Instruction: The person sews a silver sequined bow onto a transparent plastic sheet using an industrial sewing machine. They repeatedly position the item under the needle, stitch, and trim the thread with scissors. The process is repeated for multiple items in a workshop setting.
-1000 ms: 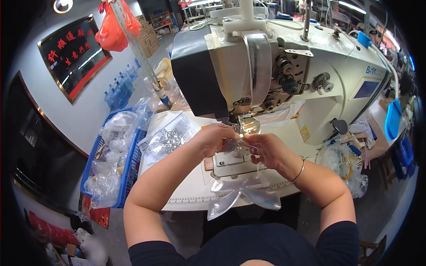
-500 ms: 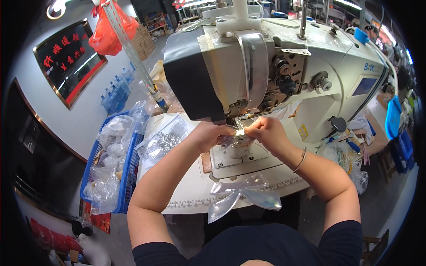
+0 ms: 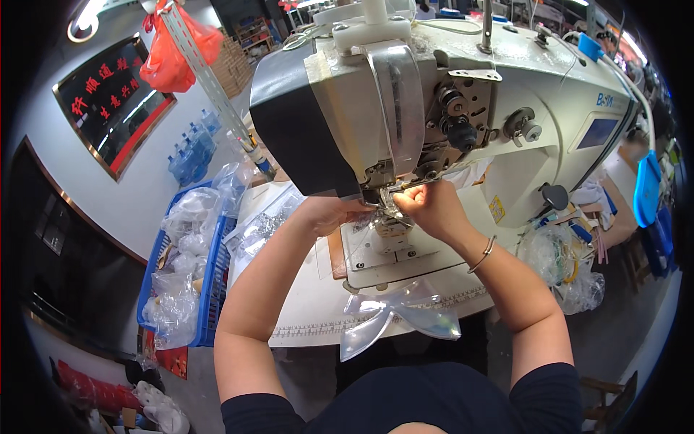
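At the sewing machine [image 3: 325, 137], both my hands work close to the needle and presser foot [image 3: 384, 205]. My left hand [image 3: 334, 213] is closed in a pinch on a small clear plastic piece [image 3: 359, 226], left of the foot. To the right of the foot, my right hand [image 3: 434, 210] has its fingers curled closed. Whatever they hold is hidden. Nearer me, a clear plastic bow-shaped piece [image 3: 399, 312] lies over the table's front edge, across a printed ruler strip [image 3: 296, 330].
A blue plastic basket [image 3: 214, 282] full of clear wrapped things stands left of the table. Beside it lies a clear bag [image 3: 264, 228] of small shiny pieces. Bundled clear plastic [image 3: 546, 253] sits at the right. A red bag [image 3: 181, 54] hangs from a metal post [image 3: 210, 87].
The machine and table shift slightly left in view as my head moves. My right hand has turned and curled in closer beside the presser foot; my left hand keeps its pinch.
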{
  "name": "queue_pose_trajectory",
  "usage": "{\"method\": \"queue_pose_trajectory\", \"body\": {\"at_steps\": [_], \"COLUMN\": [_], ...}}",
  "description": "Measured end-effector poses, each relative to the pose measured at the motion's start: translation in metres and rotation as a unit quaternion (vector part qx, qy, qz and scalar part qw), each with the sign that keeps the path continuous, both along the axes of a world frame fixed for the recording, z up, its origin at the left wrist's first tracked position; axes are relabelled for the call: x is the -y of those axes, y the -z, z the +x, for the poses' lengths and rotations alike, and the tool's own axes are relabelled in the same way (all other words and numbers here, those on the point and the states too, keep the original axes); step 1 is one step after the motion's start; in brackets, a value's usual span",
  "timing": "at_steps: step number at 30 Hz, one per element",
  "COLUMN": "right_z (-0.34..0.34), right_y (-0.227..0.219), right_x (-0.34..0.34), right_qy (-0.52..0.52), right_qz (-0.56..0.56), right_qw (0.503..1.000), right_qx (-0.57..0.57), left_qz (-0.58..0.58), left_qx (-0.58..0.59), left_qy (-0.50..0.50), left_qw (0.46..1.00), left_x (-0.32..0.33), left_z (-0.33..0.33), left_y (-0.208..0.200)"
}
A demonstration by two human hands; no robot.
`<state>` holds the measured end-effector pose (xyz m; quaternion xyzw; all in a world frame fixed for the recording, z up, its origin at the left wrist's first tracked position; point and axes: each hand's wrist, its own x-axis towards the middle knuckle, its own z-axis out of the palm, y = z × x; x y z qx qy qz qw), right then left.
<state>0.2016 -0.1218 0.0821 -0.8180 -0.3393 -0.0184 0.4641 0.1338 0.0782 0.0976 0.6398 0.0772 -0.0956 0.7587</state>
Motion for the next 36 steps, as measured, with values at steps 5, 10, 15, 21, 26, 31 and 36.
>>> {"method": "queue_pose_trajectory", "body": {"at_steps": [5,10,15,21,26,31,36], "right_z": [0.003,0.007,0.005,0.006,0.011,0.013,0.022], "right_y": [0.002,0.003,0.005,0.005,0.012,0.006,0.018], "right_x": [-0.002,-0.001,0.000,-0.001,-0.003,-0.004,-0.009], "right_qy": [-0.002,-0.016,-0.015,-0.005,-0.013,-0.003,-0.001], "right_qz": [0.005,0.023,0.037,0.024,0.055,-0.018,0.006], "right_qw": [1.000,1.000,0.999,0.999,0.998,1.000,0.999], "right_qx": [-0.011,-0.006,-0.028,-0.022,-0.002,0.014,0.036], "left_qz": [-0.026,0.012,0.051,0.025,0.033,0.037,0.067], "left_qx": [-0.031,-0.014,-0.018,-0.019,-0.036,-0.021,-0.033], "left_qy": [-0.051,-0.041,-0.037,-0.072,-0.069,-0.078,-0.087], "left_qw": [0.998,0.999,0.998,0.997,0.996,0.996,0.993], "left_x": [-0.007,0.003,0.001,0.007,0.008,0.011,0.012], "left_z": [-0.002,-0.002,0.003,0.001,0.003,0.002,0.002], "left_y": [0.007,-0.008,-0.011,-0.013,-0.017,-0.025,-0.022]}}
